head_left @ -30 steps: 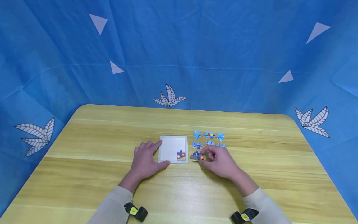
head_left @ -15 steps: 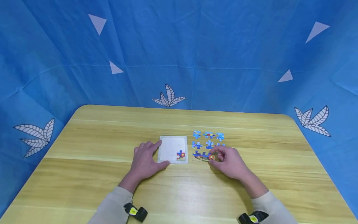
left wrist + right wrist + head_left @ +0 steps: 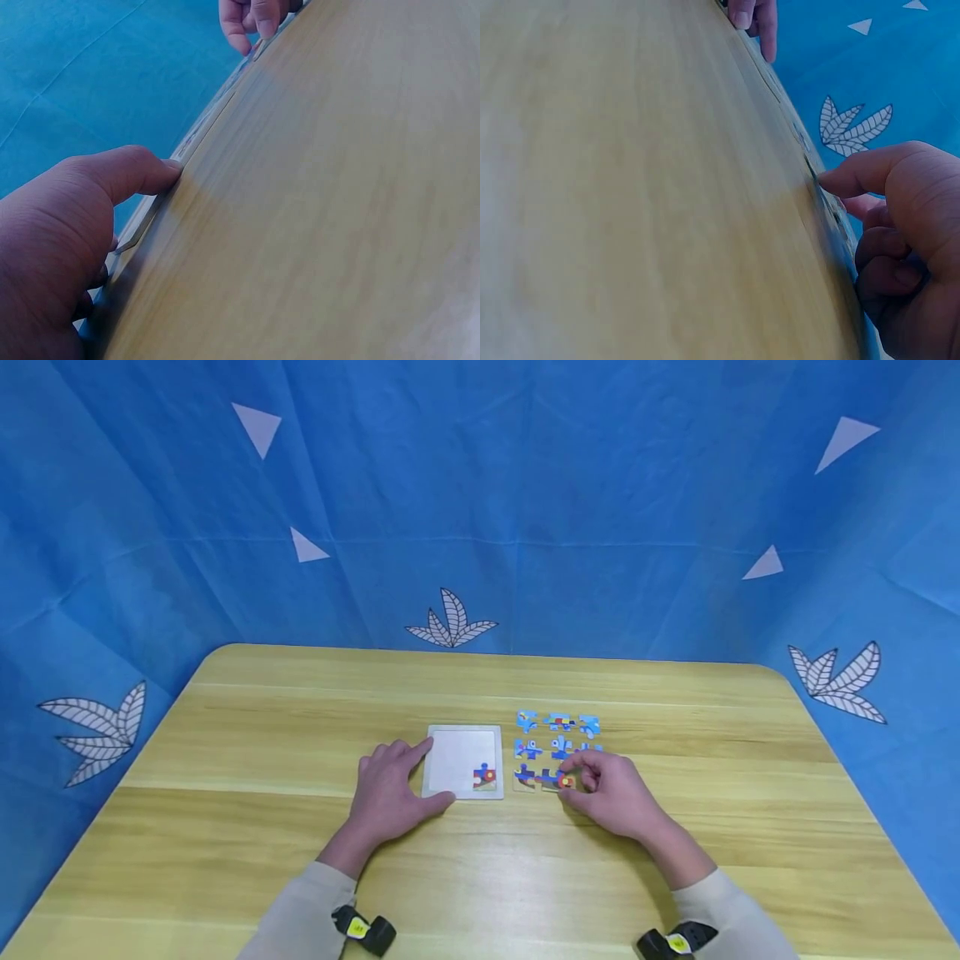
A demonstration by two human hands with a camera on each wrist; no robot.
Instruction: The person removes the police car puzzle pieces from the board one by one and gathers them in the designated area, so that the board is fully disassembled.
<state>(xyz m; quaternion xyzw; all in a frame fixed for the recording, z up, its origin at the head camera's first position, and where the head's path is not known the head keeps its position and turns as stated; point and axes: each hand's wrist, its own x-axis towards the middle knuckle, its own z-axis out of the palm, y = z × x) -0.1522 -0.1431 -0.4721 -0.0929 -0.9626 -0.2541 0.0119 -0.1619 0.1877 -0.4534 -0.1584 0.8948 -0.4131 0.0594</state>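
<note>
My left hand (image 3: 392, 789) lies with thumb and index finger spread against the edges of a square white puzzle tray (image 3: 453, 727). In the tray's lower right corner sits one jigsaw piece (image 3: 484, 776) with a red wheel. My right hand (image 3: 609, 793) pinches a blue-and-red jigsaw piece (image 3: 551, 781) between thumb and index finger, low over the table, its right end partly hidden. Just left of it lies another jigsaw piece (image 3: 525, 777). In the right wrist view, the right thumb (image 3: 847, 178) is at the piece's edge and the other fingers are curled.
Beyond my right hand, more blue jigsaw pieces lie in rows, among them a top-row piece (image 3: 560, 722) and a middle-row piece (image 3: 561, 747). The right hand partly covers one of them. Everything rests on a wooden table (image 3: 315, 693), with a blue cloth backdrop (image 3: 600, 510) behind it.
My right hand has moved to the right with its jigsaw piece, uncovering the piece on the left, and has stayed nearly still over the last half second. The left hand holds its place.
</note>
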